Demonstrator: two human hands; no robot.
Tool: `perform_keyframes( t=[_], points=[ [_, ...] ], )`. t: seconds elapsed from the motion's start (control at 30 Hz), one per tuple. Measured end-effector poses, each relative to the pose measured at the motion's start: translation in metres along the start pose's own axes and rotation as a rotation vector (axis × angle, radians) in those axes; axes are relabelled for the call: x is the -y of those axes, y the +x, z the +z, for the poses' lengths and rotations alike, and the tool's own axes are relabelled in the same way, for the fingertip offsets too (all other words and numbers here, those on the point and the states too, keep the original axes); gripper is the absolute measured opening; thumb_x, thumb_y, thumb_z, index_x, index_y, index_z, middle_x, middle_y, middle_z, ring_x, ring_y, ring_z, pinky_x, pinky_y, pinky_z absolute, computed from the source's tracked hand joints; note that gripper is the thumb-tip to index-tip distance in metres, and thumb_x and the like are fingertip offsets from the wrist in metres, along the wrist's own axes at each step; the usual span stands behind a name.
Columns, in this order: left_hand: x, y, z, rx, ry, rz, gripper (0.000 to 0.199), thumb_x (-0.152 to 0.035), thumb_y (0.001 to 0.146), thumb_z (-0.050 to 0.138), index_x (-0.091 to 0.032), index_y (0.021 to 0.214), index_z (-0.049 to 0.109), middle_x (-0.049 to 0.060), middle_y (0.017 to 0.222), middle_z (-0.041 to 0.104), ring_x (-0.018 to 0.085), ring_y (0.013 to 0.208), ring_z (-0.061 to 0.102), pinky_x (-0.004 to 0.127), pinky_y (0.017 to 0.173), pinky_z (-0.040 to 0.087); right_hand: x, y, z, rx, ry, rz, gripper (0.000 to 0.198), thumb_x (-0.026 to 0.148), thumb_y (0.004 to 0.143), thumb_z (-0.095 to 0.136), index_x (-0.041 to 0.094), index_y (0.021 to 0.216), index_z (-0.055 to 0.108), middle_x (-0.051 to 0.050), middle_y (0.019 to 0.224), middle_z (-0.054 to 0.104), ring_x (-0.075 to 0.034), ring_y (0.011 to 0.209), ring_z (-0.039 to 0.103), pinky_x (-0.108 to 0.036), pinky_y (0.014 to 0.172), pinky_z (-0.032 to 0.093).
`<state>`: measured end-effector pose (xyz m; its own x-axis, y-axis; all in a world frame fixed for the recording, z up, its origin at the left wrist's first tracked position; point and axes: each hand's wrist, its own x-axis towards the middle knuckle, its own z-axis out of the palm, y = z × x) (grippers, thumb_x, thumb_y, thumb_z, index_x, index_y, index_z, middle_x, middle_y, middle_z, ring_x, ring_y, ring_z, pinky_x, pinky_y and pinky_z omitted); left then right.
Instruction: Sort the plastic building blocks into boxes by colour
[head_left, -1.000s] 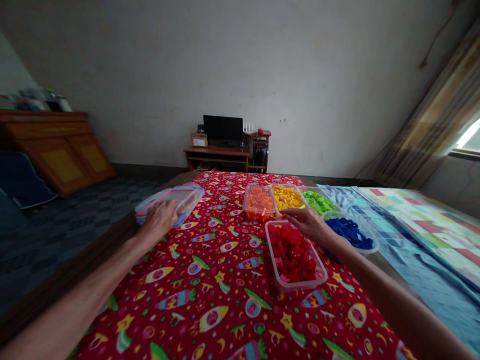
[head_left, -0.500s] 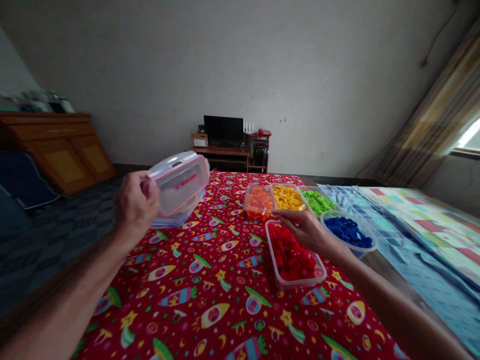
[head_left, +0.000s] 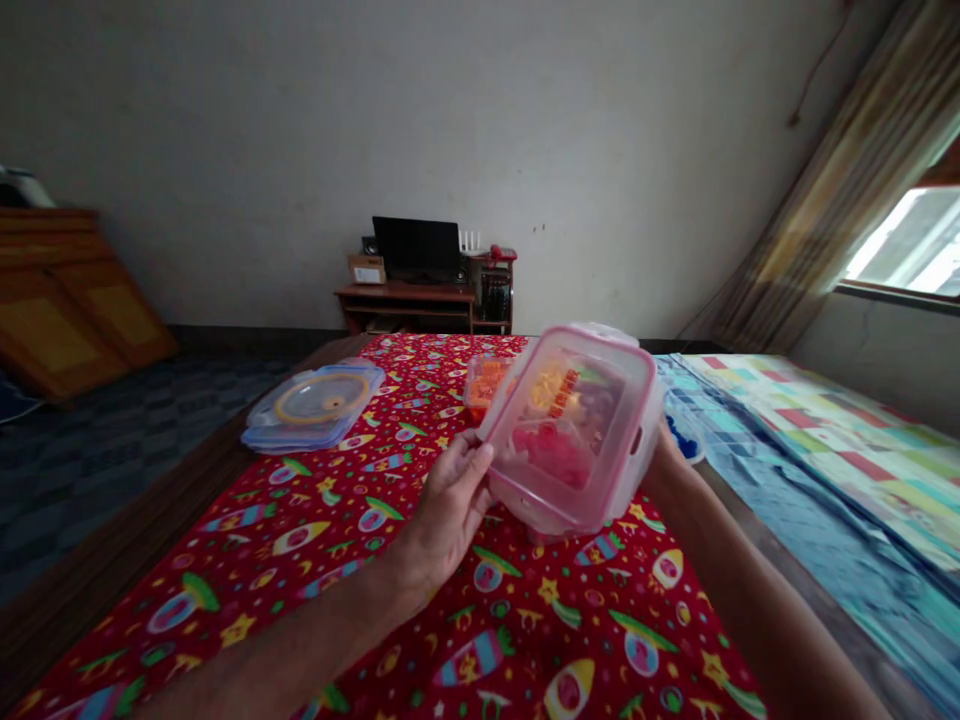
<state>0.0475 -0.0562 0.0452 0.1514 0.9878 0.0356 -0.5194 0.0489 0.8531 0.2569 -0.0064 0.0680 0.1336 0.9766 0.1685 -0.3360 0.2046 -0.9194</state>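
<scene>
Two hands on one lid [head_left: 574,430], held tilted above red tablecloth [head_left: 315,540], in front of tubs. Left hand [head_left: 442,515] pinches its left edge, fingers narrow. Right hand [head_left: 660,455] mostly hidden behind right edge, grip can't tell. Lid: clear thin plastic, pink rim, side flaps. Probably light, bendy, bit slippery; best held by rim. Lid stack [head_left: 311,405] lies far left.

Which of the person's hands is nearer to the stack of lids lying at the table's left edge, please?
Left. The left hand grips the pink-rimmed lid's near-left edge, on the side toward the stack of lids; the right hand is behind that lid's far right edge.
</scene>
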Motion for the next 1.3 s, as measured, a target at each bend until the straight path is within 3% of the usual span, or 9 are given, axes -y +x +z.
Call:
perform_keyframes(
  t=[0.13,0.3,0.4,0.53,0.7,0.87,1.07,1.17,1.3],
  points=[
    [0.016,-0.005,-0.007,-0.040,-0.011,-0.059,0.028,-0.030,0.071,0.074,-0.020,0.092,0.058,0.001,0.087,0.070,0.016,0.087,0.068,0.021,0.073,0.056,0.003,-0.019,-0.031,-0.066,0.030,0.113,0.028,0.046,0.080,0.057,0.021,0.089,0.063,-0.002,0.062,0.065,-0.019,0.060,0.064,-0.030,0.056,0.055],
    [0.036,-0.005,-0.008,-0.071,0.023,-0.150,0.026,-0.033,0.070,0.075,-0.022,0.087,0.059,0.001,0.090,0.069,0.017,0.091,0.067,0.023,0.075,0.056,-0.002,-0.036,-0.041,0.012,-0.257,-0.003,0.036,0.048,0.078,0.062,0.018,0.098,0.063,-0.006,0.080,0.071,-0.020,0.069,0.067,-0.029,0.062,0.055],
    [0.050,-0.010,-0.009,0.048,0.014,-0.259,0.033,-0.035,0.064,0.082,-0.021,0.084,0.060,0.001,0.091,0.070,0.016,0.088,0.067,0.024,0.080,0.056,-0.008,-0.026,-0.047,0.024,-0.494,-0.089,0.051,0.050,0.078,0.059,0.015,0.114,0.063,-0.008,0.090,0.072,-0.023,0.077,0.068,-0.031,0.064,0.055],
    [0.059,-0.009,-0.020,0.186,0.091,-0.423,0.042,-0.053,0.066,0.077,-0.016,0.081,0.063,0.006,0.081,0.071,0.018,0.074,0.069,0.028,0.075,0.057,-0.024,0.005,-0.055,0.086,-0.704,0.019,0.044,0.040,0.081,0.052,0.011,0.109,0.068,-0.007,0.081,0.073,-0.024,0.074,0.068,-0.031,0.062,0.054],
    [0.062,0.005,-0.035,0.101,0.201,-0.365,0.046,-0.058,0.065,0.075,-0.014,0.074,0.064,0.003,0.068,0.067,0.012,0.057,0.064,0.020,0.058,0.053,-0.044,0.033,-0.055,0.092,-0.982,-0.060,0.042,0.030,0.085,0.044,0.008,0.112,0.068,-0.013,0.099,0.073,-0.025,0.086,0.067,-0.034,0.073,0.053],
    [0.071,0.006,-0.040,0.135,0.293,-0.394,0.045,-0.056,0.064,0.076,-0.014,0.072,0.063,0.001,0.069,0.065,0.010,0.058,0.063,0.019,0.058,0.052,-0.054,0.033,-0.052,0.117,-1.240,-0.175,0.039,0.021,0.085,0.041,0.011,0.108,0.070,-0.013,0.099,0.073,-0.024,0.089,0.066,-0.033,0.080,0.048],
    [0.074,0.004,-0.042,0.205,0.294,-0.476,0.043,-0.055,0.068,0.075,-0.015,0.079,0.060,0.002,0.073,0.066,0.011,0.063,0.064,0.024,0.064,0.055,-0.067,0.031,-0.053,0.117,-1.318,-0.220,0.035,0.018,0.087,0.037,0.013,0.090,0.072,-0.012,0.087,0.073,-0.021,0.081,0.065,-0.029,0.077,0.045],
    [0.068,0.013,-0.040,0.165,0.251,-0.476,0.041,-0.051,0.071,0.074,-0.018,0.086,0.056,0.003,0.079,0.067,0.014,0.071,0.066,0.029,0.071,0.057,-0.068,0.032,-0.053,0.121,-1.306,-0.169,0.035,0.018,0.086,0.039,0.013,0.093,0.072,-0.011,0.091,0.073,-0.021,0.083,0.065,-0.028,0.077,0.046],
    [0.063,0.037,-0.032,0.059,0.291,-0.379,0.041,-0.049,0.074,0.072,-0.019,0.094,0.052,0.006,0.096,0.069,0.016,0.081,0.066,0.027,0.066,0.055,-0.066,0.034,-0.053,0.118,-1.314,-0.097,0.035,0.019,0.087,0.040,0.013,0.101,0.072,-0.012,0.099,0.073,-0.022,0.087,0.066,-0.029,0.080,0.047]
  ],
)
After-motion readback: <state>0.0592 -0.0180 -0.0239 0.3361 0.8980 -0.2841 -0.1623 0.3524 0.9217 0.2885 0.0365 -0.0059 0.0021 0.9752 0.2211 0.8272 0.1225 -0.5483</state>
